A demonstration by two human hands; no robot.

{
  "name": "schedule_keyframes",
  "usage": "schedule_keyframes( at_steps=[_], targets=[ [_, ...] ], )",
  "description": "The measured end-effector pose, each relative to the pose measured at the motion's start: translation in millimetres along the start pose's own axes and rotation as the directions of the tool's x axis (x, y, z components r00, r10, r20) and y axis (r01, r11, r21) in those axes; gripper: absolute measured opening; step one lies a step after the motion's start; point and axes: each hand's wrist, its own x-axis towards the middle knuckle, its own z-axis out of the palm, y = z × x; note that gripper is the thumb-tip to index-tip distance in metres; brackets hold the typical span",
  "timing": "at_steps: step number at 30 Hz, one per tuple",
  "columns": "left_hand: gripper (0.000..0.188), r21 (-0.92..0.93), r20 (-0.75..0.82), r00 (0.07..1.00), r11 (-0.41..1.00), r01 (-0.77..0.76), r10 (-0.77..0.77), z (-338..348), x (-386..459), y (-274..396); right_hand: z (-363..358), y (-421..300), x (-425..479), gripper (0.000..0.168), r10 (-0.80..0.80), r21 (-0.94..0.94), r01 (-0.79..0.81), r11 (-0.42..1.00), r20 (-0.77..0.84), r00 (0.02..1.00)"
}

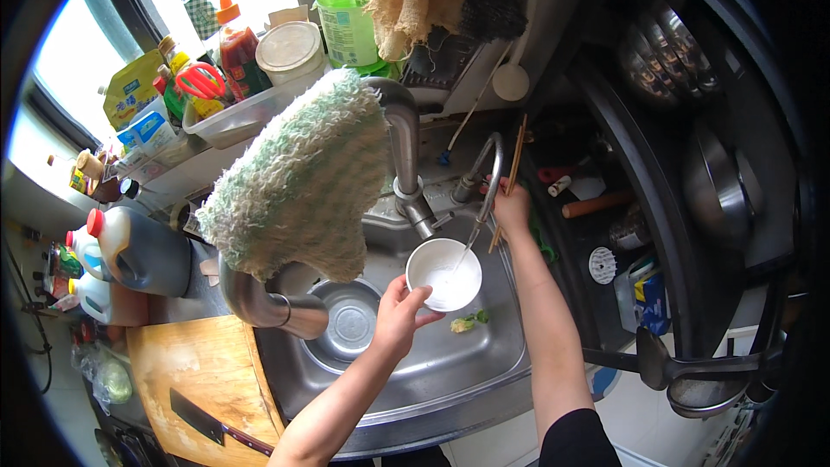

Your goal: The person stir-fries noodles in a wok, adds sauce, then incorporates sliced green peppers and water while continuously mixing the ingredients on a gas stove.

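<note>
My left hand (397,319) grips a small white bowl (436,285) by its near left rim, thumb at the edge. A thin stream of water falls into the bowl from a slim curved tap (498,162). My right hand (512,209) holds a pair of wooden chopsticks (519,146) upright beside that tap's base; some fingers are hidden behind the spout, so whether they touch its handle is unclear. Below the bowl, a green and yellowish vegetable scrap (465,323) lies in the stainless steel sink (447,383). A round metal basin (353,327) sits in the sink's left part.
A fluffy towel (305,188) drapes over the large steel faucet (405,136). On the left, a cleaver (198,415) lies on a wooden cutting board (188,357). Large jugs (152,253) stand behind it. A dark rack (635,162) with utensils and metal bowls fills the right.
</note>
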Motion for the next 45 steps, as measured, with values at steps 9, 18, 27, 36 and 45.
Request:
schedule_keyframes(
  at_steps=[9, 18, 27, 36, 45],
  targets=[
    [0.033, 0.025, -0.021, 1.000, 1.000, 0.017, -0.017, -2.6, -7.8, 1.2, 0.4, 2.0, -5.9, 0.018, -0.013, -0.017, 0.013, 1.000, -0.026, 1.000],
    [0.037, 0.018, 0.009, 1.000, 1.000, 0.001, -0.001, -4.5, -12.8, 3.4, 0.3, 2.4, -6.7, 0.018, 0.015, -0.040, -0.017, 0.999, -0.040, 0.999],
    [0.038, -0.003, 0.036, 0.999, 1.000, 0.000, 0.000, 1.3, -14.5, 3.1, -4.2, 5.3, 11.2, 0.024, -0.022, -0.107, 0.019, 0.994, -0.020, 1.000],
    [0.037, -0.091, 0.142, 0.989, 0.995, -0.033, 0.046, -25.4, -20.5, -11.4, -11.5, 67.7, 86.8, 0.020, 0.061, 0.004, -0.064, 0.998, 0.252, 0.966],
    [0.044, -0.144, -0.027, 1.000, 0.989, -0.014, 0.010, -120.6, -165.8, -23.9, -29.4, 142.4, 69.0, 0.033, -0.142, -0.128, 0.153, 0.980, 0.095, 0.985]
  ],
)
